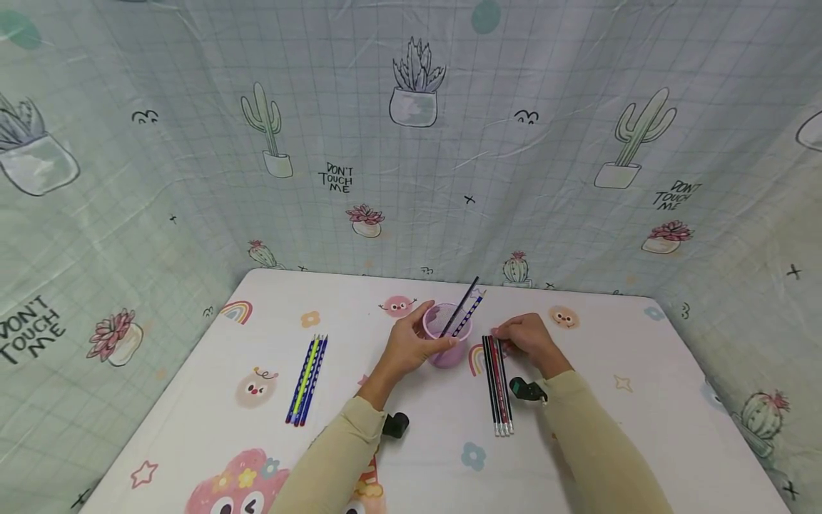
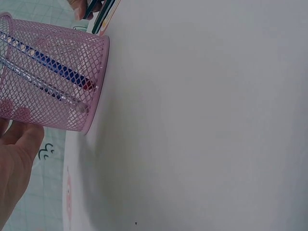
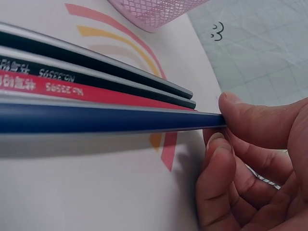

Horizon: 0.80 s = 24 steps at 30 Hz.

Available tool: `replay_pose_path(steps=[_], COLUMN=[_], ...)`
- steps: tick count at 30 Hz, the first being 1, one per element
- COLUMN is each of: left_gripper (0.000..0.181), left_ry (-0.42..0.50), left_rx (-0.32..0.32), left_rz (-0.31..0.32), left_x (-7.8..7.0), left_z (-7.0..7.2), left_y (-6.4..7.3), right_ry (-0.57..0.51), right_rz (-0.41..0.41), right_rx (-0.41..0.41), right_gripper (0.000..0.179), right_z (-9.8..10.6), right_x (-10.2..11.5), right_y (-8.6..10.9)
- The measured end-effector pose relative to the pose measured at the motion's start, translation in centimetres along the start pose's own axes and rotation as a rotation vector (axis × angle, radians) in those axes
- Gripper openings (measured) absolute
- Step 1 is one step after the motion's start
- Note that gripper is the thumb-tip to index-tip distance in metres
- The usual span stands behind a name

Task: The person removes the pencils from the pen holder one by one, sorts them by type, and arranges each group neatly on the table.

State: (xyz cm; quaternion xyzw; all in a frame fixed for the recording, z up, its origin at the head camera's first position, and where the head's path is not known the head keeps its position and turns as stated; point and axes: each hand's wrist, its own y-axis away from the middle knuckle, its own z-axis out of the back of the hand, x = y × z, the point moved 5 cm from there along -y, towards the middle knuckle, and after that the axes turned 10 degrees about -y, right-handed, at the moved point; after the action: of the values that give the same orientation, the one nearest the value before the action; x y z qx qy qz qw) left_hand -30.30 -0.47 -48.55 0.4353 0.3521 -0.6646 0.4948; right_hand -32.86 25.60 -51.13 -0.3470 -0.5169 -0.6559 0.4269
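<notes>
My left hand (image 1: 411, 341) holds a pink mesh pencil cup (image 1: 444, 357) from its left side, the thumb across the front. Inside the cup stand a dark pencil (image 1: 459, 308) and a blue-and-white patterned pencil (image 1: 469, 312), both leaning right; their lower ends show through the mesh (image 2: 57, 103). To the right of the cup, my right hand (image 1: 529, 341) pinches the far end of a dark blue pencil (image 3: 110, 119) between thumb and fingers. That pencil lies alongside black pencils (image 3: 144, 79) and a red pencil (image 3: 120, 94). Whether it is lifted, I cannot tell.
Several blue pencils and a yellow-green one (image 1: 307, 382) lie side by side on the left of the white printed table (image 1: 430, 457). A patterned cloth (image 1: 411, 164) hangs behind the table. Black wrist cameras (image 1: 528, 390) sit beneath both wrists.
</notes>
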Motion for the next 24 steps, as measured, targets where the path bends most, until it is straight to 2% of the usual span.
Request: replay_pose_path(steps=[14,24], left_gripper=[0.091,0.091], left_ry=[-0.007,0.004], left_rx=[-0.001,-0.009], left_rz=[0.011,-0.016], left_x=[-0.16,-0.07], left_z=[0.07,0.04], left_y=[-0.03,-0.02], right_ry=[0.068,0.083], right_rz=[0.043,0.078], right_rx=[-0.036,-0.047], right_gripper=[0.020,0.021], right_z=[-0.16,-0.36], right_x=[-0.20,-0.07], right_y=[0.13,0.50])
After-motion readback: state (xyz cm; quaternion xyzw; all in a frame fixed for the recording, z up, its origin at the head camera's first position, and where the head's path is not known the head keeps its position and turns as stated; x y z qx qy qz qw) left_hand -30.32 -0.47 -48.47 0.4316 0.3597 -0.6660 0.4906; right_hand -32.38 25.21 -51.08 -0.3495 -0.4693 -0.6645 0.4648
